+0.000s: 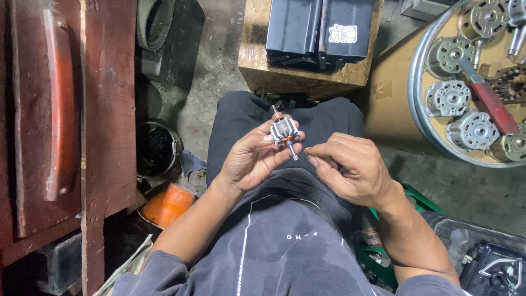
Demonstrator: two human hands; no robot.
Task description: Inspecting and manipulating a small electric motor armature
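Note:
My left hand (pixel 253 159) holds a small motor armature (pixel 285 132) above my lap; it has a silver slotted core, an orange end and a thin steel shaft sticking out both ways. My right hand (pixel 350 167) hovers just to the right of it, fingers pinched together close to the shaft's lower tip, holding nothing that I can make out. I sit in dark trousers and a dark grey top.
A round metal tray (pixel 417 104) at the right carries several small motors and a red-handled tool (pixel 493 104). A black case (pixel 318 27) rests on a wooden block (pixel 252 60) ahead. Red wooden furniture (pixel 104 109) stands at the left, with an orange container (pixel 167 205) and a dark pot (pixel 156 148) on the floor.

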